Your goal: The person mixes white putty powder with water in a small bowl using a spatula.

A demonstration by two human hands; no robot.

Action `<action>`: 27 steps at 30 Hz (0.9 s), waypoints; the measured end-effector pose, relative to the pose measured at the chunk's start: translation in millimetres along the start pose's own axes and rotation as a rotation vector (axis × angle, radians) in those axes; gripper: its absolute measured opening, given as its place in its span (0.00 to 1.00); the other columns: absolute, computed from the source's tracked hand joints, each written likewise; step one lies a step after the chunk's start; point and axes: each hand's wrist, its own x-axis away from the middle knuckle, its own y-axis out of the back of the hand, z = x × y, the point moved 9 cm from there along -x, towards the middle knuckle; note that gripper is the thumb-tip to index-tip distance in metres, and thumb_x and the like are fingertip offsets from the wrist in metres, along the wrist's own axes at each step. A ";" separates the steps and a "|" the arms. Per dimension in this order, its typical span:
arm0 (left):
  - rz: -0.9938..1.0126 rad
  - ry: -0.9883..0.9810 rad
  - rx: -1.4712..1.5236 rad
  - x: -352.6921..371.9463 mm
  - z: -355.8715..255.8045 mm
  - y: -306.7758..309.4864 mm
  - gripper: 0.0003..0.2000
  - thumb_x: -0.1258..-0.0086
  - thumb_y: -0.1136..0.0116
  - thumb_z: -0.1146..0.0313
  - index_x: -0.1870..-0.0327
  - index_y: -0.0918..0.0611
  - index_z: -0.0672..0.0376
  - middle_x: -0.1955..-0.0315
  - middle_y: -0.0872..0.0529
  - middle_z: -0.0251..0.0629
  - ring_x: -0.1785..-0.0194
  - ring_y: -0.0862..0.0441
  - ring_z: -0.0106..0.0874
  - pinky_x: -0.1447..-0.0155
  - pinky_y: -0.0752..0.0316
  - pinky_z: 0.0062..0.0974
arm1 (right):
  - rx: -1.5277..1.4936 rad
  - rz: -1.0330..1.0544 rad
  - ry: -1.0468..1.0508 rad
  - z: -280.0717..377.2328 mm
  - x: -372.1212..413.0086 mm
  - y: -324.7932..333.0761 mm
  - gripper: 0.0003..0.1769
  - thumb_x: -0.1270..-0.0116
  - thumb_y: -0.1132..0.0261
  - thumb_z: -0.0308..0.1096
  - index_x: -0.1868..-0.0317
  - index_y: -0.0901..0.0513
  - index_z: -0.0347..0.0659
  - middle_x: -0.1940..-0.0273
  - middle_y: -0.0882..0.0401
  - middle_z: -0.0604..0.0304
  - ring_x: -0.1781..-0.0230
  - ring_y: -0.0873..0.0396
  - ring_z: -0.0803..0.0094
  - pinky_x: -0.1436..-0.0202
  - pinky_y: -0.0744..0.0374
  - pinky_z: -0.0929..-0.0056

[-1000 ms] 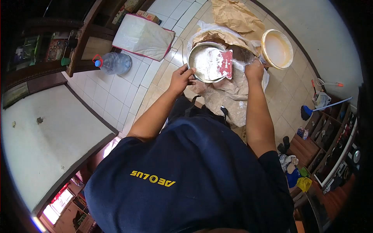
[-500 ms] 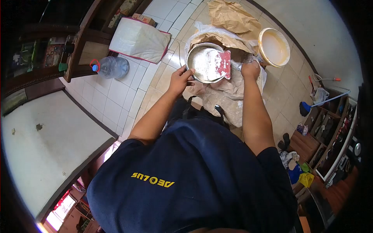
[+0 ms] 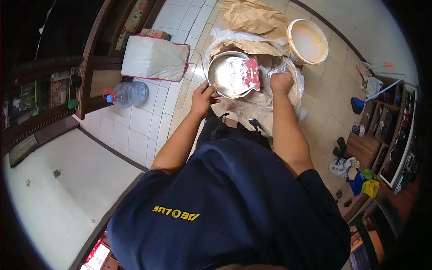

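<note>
My left hand [image 3: 205,96] is closed on the near left rim of a round metal pan [image 3: 211,77], thumb over the edge. White powder [image 3: 230,74] lies in the pan. My right hand [image 3: 281,83] is in a fist to the right of the pan. It grips the handle of a flat red scoop [image 3: 252,72], whose powder-dusted blade is over the pan's right side. Part of the handle is hidden by the hand. Under and behind the pan is an open brown paper sack [image 3: 252,47] with a whitish plastic liner.
Beyond my right hand stands a white bucket [image 3: 290,48] of pale liquid. A large water bottle [image 3: 130,94] and a white cloth-covered item [image 3: 155,58] are at left. Crumpled brown paper [image 3: 254,18] lies at the back. A shoe rack [image 3: 389,121] and a blue broom [image 3: 358,105] are at right.
The view has turned slightly, so the whole scene sits further left and higher. Both hands, the pan and the red scoop keep nearly the same arrangement.
</note>
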 end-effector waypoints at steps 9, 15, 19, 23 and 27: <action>0.029 0.011 -0.071 -2.1 -11.9 -4.2 0.17 0.32 0.42 0.64 0.44 0.22 0.59 0.66 0.17 0.31 0.70 0.21 0.20 0.67 0.22 0.20 | -0.113 0.005 -0.131 -5.3 2.7 -8.5 0.16 0.49 0.40 0.30 0.59 0.19 0.32 0.57 0.19 0.37 0.53 0.21 0.41 0.46 0.24 0.54; 0.043 0.039 -0.137 -7.4 -11.2 0.0 0.17 0.31 0.44 0.60 0.46 0.23 0.60 0.62 0.16 0.37 0.66 0.18 0.28 0.61 0.21 0.25 | -0.045 0.031 -0.096 -26.4 -9.9 -42.4 0.19 0.47 0.40 0.34 0.57 0.18 0.30 0.54 0.19 0.37 0.51 0.21 0.44 0.43 0.24 0.59; 0.063 0.034 -0.144 -11.5 -11.1 -1.4 0.18 0.31 0.44 0.60 0.45 0.23 0.60 0.62 0.16 0.37 0.65 0.18 0.28 0.61 0.21 0.25 | 0.036 0.105 -0.090 -24.0 -19.0 -50.0 0.21 0.46 0.42 0.35 0.56 0.18 0.28 0.53 0.19 0.38 0.49 0.20 0.48 0.41 0.25 0.62; 0.045 0.059 -0.085 -12.2 -9.4 -1.2 0.16 0.31 0.42 0.64 0.45 0.21 0.59 0.68 0.19 0.33 0.70 0.22 0.23 0.66 0.21 0.22 | 0.154 0.271 -0.098 -19.2 -19.8 -59.8 0.22 0.45 0.45 0.38 0.57 0.17 0.30 0.51 0.20 0.36 0.47 0.22 0.49 0.39 0.27 0.60; 0.046 0.055 -0.099 -13.9 -12.3 0.3 0.17 0.32 0.42 0.63 0.45 0.21 0.59 0.67 0.18 0.32 0.70 0.22 0.23 0.66 0.21 0.22 | 0.143 0.256 -0.079 -50.3 -34.3 -89.1 0.23 0.45 0.45 0.40 0.57 0.17 0.30 0.50 0.20 0.38 0.46 0.22 0.48 0.39 0.27 0.61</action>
